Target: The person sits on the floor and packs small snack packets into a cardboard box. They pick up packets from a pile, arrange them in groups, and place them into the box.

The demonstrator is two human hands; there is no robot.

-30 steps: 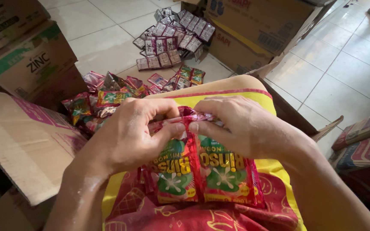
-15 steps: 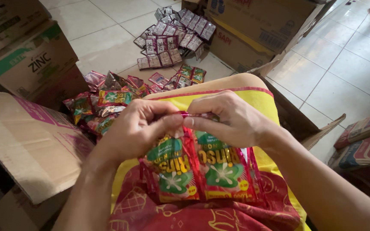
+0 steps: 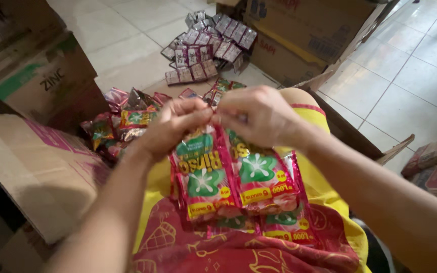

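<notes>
Sachets, pinched by left hand and right hand, now lifted higher.

Left hand, right hand pinched together

sachets: red with green patch, white splash, yellow band | cloth on lap: red with yellow line drawings, yellow edge | far packets: purple and silver | boxes: brown, one with green stripe | floor: white tiles
</notes>
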